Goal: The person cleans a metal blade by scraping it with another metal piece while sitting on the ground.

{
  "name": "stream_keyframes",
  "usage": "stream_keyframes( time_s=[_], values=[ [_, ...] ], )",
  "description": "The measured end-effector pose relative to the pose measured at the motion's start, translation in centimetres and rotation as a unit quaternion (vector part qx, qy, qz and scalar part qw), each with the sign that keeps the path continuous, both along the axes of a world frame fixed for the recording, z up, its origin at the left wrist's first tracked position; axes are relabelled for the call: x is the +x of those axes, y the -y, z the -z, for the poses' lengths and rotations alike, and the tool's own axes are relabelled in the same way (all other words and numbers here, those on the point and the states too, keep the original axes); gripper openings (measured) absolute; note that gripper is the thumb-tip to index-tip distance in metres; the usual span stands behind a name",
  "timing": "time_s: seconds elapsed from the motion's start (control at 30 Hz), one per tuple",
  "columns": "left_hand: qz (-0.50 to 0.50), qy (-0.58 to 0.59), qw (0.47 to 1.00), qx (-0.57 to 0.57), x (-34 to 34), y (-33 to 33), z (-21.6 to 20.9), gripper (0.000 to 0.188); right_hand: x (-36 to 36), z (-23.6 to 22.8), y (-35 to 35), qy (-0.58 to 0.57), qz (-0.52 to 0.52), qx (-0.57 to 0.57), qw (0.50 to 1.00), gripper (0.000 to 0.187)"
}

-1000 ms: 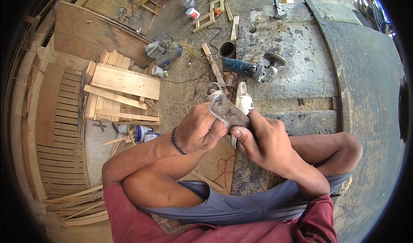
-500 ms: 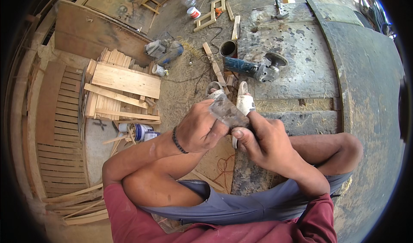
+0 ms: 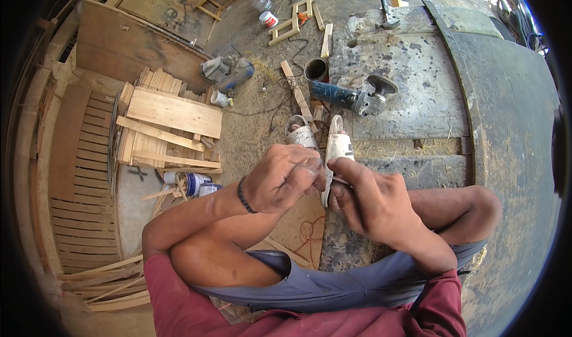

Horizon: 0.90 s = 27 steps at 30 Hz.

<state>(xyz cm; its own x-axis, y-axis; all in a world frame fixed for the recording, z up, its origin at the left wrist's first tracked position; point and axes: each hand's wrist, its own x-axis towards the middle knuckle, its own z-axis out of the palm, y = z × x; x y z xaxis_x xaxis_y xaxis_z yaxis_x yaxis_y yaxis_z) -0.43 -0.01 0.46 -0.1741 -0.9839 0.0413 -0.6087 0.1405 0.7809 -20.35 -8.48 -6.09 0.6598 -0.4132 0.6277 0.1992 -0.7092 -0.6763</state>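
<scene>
Both hands meet in front of my lap, fingers curled in. My right hand (image 3: 378, 203) pinches a thin grey metal plate (image 3: 340, 181) between thumb and forefinger; the plate is almost edge-on, and only a narrow strip shows. My left hand (image 3: 285, 179), with a dark bracelet at the wrist, is closed beside the plate's other side, and its fingertips are hidden. Just beyond the hands are my feet in whitish sandals (image 3: 341, 147). Farther off, a blue angle grinder (image 3: 339, 94) with a round disc lies on the stained board (image 3: 411, 57).
A dark open can (image 3: 316, 69) stands by the grinder. At the far end of the board lies a hammer (image 3: 387, 15). Stacked planks (image 3: 173, 112) and a blue-and-white tub (image 3: 193, 182) are on the left. Another power tool (image 3: 229, 70) sits on the floor, with cords around.
The plate has turned from showing its broad face to nearly edge-on. My left hand has shifted slightly and now covers more of it; my right hand has lowered a little.
</scene>
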Motion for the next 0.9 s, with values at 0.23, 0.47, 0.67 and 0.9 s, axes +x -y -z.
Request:
stream_keyframes(
  time_s=[0.23,0.47,0.67,0.9],
  values=[
    [0.011,0.064,0.99,-0.122,1.2,-0.5,1.6,0.009,-0.3,-0.1,-1.1,-0.033,0.077,-0.164,0.983,0.061],
    [0.017,0.055,0.988,-0.142,1.0,-0.5,1.4,0.009,-0.2,-0.1,-1.3,-0.035,0.106,-0.174,0.978,0.056],
    [0.038,0.066,0.989,-0.126,1.2,-0.5,1.2,0.01,-0.3,0.0,-1.2,-0.051,0.114,-0.192,0.974,0.056],
    [0.045,0.063,0.991,-0.114,1.5,-0.6,1.6,0.012,-0.1,0.4,-1.1,-0.04,0.115,-0.193,0.974,0.054]
  ],
)
